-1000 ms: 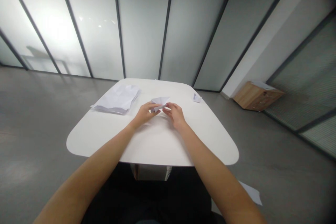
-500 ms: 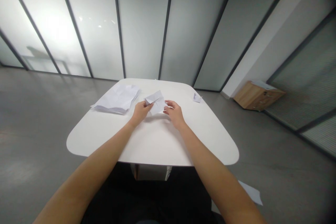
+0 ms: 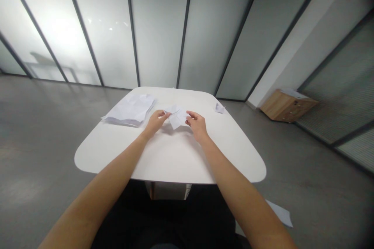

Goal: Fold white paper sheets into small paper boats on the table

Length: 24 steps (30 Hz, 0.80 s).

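Observation:
A small creased sheet of white paper (image 3: 177,117) is held just above the white table (image 3: 169,155) between both hands. My left hand (image 3: 155,122) pinches its left corner with thumb and fingers. On the other side, my right hand (image 3: 197,124) pinches the right edge. The sheet is spread nearly flat and shows fold lines crossing at its middle.
A stack of creased white sheets (image 3: 130,111) lies on the table's far left. A small folded paper piece (image 3: 219,107) sits near the far right edge. Another sheet (image 3: 281,214) lies on the grey floor at the right, and a wooden cabinet (image 3: 286,104) stands by the wall.
The folded paper has been opened out from a compact pointed shape into a flatter spread sheet. Both hands have moved slightly apart while keeping hold of it.

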Motion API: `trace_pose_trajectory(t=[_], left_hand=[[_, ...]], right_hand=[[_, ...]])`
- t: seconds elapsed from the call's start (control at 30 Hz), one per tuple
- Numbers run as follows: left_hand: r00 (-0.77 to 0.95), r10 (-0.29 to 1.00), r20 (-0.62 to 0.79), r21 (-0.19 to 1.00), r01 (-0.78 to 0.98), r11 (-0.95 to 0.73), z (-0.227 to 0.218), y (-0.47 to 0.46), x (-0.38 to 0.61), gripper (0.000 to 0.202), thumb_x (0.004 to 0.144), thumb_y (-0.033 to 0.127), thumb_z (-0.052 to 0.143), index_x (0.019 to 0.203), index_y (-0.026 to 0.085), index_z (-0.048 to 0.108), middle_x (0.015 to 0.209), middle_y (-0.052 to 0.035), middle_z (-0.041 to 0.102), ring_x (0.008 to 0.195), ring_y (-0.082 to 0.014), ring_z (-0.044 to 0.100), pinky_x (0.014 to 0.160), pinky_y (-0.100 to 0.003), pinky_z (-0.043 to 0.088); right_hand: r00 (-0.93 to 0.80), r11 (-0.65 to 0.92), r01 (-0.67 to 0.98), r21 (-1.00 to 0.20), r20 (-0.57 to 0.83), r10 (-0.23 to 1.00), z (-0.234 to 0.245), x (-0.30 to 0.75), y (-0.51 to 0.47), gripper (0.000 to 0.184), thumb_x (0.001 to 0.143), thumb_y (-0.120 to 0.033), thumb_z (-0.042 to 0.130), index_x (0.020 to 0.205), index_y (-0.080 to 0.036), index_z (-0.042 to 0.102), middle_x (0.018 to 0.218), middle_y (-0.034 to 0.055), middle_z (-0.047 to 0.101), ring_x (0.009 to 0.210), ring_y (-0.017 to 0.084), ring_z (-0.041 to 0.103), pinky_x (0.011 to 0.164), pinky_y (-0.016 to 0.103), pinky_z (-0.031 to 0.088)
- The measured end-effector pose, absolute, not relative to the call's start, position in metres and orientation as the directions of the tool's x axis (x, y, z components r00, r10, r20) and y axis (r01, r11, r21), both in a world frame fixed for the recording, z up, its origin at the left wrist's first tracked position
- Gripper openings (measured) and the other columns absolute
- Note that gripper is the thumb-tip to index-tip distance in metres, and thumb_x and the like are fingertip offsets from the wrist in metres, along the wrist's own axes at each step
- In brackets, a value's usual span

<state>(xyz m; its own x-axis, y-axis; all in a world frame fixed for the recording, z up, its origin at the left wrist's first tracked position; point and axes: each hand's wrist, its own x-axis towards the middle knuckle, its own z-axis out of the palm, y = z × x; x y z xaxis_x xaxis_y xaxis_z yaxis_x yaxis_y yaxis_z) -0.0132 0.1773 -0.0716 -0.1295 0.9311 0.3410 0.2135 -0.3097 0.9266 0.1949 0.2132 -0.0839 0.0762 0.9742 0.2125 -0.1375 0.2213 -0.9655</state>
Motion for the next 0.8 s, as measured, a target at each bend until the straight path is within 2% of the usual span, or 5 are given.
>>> trace_pose_trajectory(t=[0.17, 0.27, 0.4, 0.57, 0.8], left_hand=[[0.116, 0.978, 0.176, 0.98, -0.118, -0.163, -0.078, 0.176, -0.005, 0.046, 0.083, 0.058, 0.071, 0.104, 0.017, 0.068, 0.102, -0.007, 0.071, 0.096, -0.0191, 0.066, 0.089, -0.033, 0.051], [0.06, 0.991, 0.116, 0.959, -0.265, -0.096, -0.08, 0.179, -0.003, 0.039, 0.08, 0.046, 0.077, 0.104, 0.016, 0.068, 0.104, -0.0072, 0.072, 0.093, -0.0163, 0.066, 0.089, -0.03, 0.052], [-0.003, 1.0, -0.024, 0.897, -0.442, 0.021, -0.079, 0.182, -0.004, 0.029, 0.078, 0.028, 0.074, 0.103, 0.016, 0.068, 0.109, -0.0095, 0.073, 0.098, -0.0195, 0.068, 0.085, -0.03, 0.056], [0.061, 0.996, -0.065, 0.904, -0.418, 0.084, -0.073, 0.176, -0.004, 0.036, 0.077, 0.028, 0.075, 0.112, 0.019, 0.068, 0.117, -0.0097, 0.073, 0.102, -0.0216, 0.07, 0.082, -0.03, 0.059], [0.144, 0.989, -0.031, 0.945, -0.318, 0.076, -0.074, 0.167, 0.001, 0.046, 0.076, 0.034, 0.081, 0.118, 0.019, 0.068, 0.116, -0.0112, 0.073, 0.106, -0.0246, 0.069, 0.079, -0.03, 0.059]], right_hand=[[0.014, 0.198, -0.21, -0.957, 0.2, 0.98, -0.08, 0.193, 0.21, 0.037, 0.07, -0.025, 0.074, 0.107, -0.019, 0.076, 0.102, 0.0038, 0.072, 0.079, 0.013, 0.065, 0.079, 0.032, 0.063], [0.005, 0.22, -0.209, -0.953, 0.224, 0.975, -0.08, 0.194, 0.21, 0.037, 0.072, -0.027, 0.075, 0.108, -0.018, 0.076, 0.105, 0.0048, 0.073, 0.083, 0.014, 0.066, 0.081, 0.033, 0.063], [0.001, 0.302, -0.068, -0.951, 0.303, 0.953, -0.084, 0.195, 0.213, 0.035, 0.075, -0.028, 0.074, 0.109, -0.019, 0.076, 0.111, 0.0063, 0.074, 0.083, 0.016, 0.069, 0.083, 0.037, 0.064], [0.002, 0.321, -0.004, -0.947, 0.321, 0.947, -0.085, 0.196, 0.213, 0.032, 0.076, -0.028, 0.074, 0.108, -0.021, 0.077, 0.109, 0.0065, 0.075, 0.081, 0.017, 0.07, 0.084, 0.042, 0.064], [-0.024, 0.239, -0.236, -0.942, 0.252, 0.968, -0.079, 0.193, 0.208, 0.036, 0.071, -0.033, 0.08, 0.104, -0.018, 0.076, 0.1, 0.0048, 0.074, 0.089, 0.018, 0.068, 0.088, 0.04, 0.062]])
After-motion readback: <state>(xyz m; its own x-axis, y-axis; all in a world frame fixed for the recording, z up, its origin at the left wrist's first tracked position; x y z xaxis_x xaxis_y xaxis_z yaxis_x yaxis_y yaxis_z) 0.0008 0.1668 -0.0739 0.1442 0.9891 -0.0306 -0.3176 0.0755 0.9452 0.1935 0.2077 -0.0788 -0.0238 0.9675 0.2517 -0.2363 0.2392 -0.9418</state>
